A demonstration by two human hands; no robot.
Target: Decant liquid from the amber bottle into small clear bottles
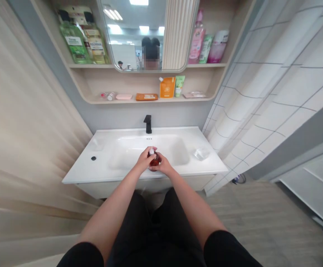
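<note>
Two hands show, the left hand and the right hand, with one amber pump bottle between them. There is one white washbasin, one black faucet, one mirror and one clear dish. Three toiletry bottles stand on one upper shelf, and two upright packs stand on one lower shelf.

White tiled wall, mirror among pale wooden shelves, grey floor
</note>
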